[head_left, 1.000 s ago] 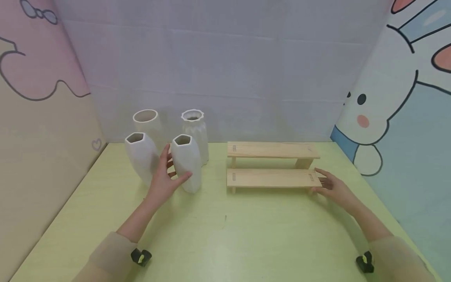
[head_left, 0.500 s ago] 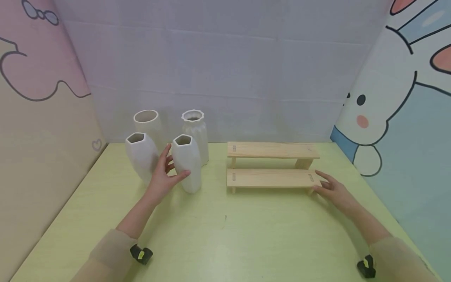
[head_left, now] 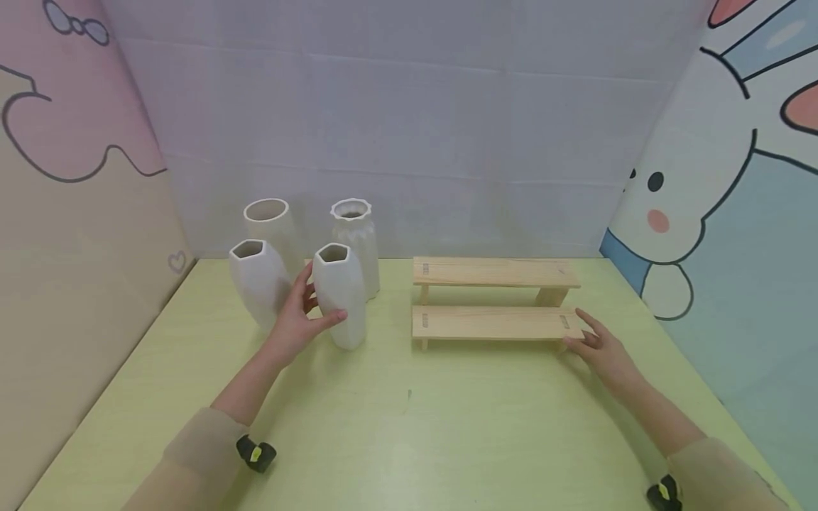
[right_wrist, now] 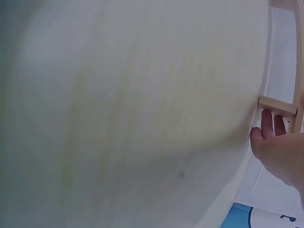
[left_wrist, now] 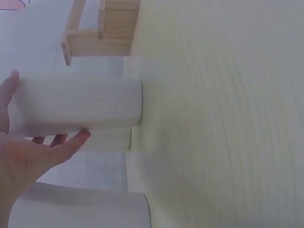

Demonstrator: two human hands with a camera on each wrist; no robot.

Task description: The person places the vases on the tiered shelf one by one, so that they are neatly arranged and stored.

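Note:
My left hand (head_left: 295, 323) grips a white vase (head_left: 341, 301) with a five-sided mouth, thumb across its front and fingers along its left side. That vase stands upright on the table, as the left wrist view shows at its base. A similar white faceted vase (head_left: 258, 284) is just left of the hand. Behind are a round-mouthed vase (head_left: 271, 223) and a ribbed vase (head_left: 361, 241) with a scalloped rim. At the right, my right hand (head_left: 610, 358) holds the end of a two-step wooden stand (head_left: 492, 323), fingers near its end leg (right_wrist: 278, 105); part of that contact is hidden.
The pale yellow-green table (head_left: 409, 440) runs up to a light cloth wall (head_left: 409, 128) behind the vases and the stand. Side panels rise left and right, the right one (head_left: 754, 284) printed with a cartoon rabbit. Both wrists wear dark straps.
My right hand's fingers have shifted slightly at the stand's end. The left hand keeps its hold on the vase, and the vases and stand stay in place.

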